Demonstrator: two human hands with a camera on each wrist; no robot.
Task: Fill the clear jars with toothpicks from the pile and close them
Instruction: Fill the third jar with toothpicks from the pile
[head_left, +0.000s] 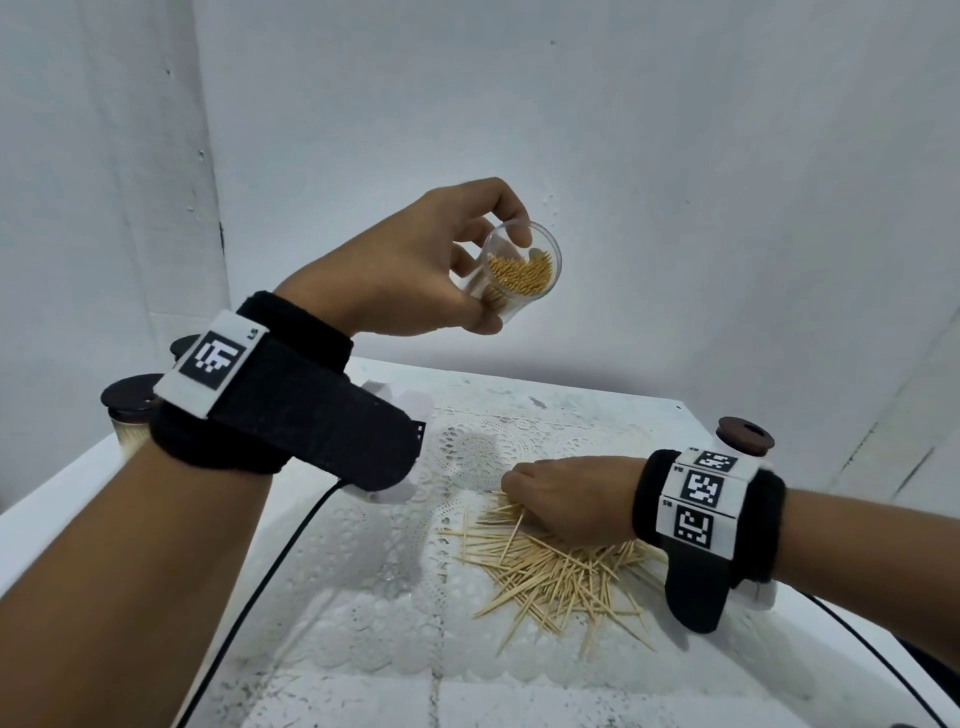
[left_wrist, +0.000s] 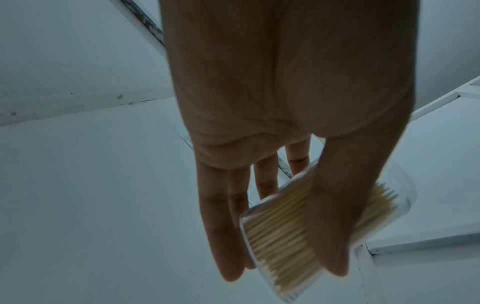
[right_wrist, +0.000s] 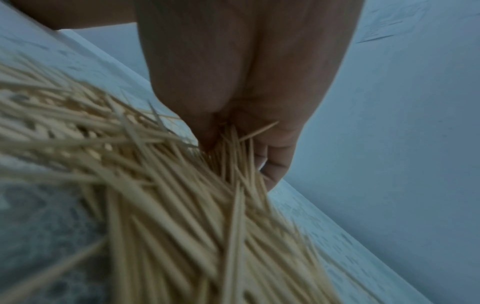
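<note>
The white bench (head_left: 597, 410) carries a lace mat (head_left: 363, 597), and on it lies the loose pile of toothpicks (head_left: 561, 571). The right hand (head_left: 566, 499) rests knuckles-up on the pile's far edge, fingers curled around a bunch of toothpicks (right_wrist: 233, 148). The left hand (head_left: 415, 275) holds a clear jar (head_left: 519, 273) well above the bench, thumb and fingers gripping its wall, open mouth tilted toward the camera, partly filled. A brown-lidded jar (head_left: 743, 436) stands behind the right wrist, another (head_left: 127, 410) at the left edge.
</note>
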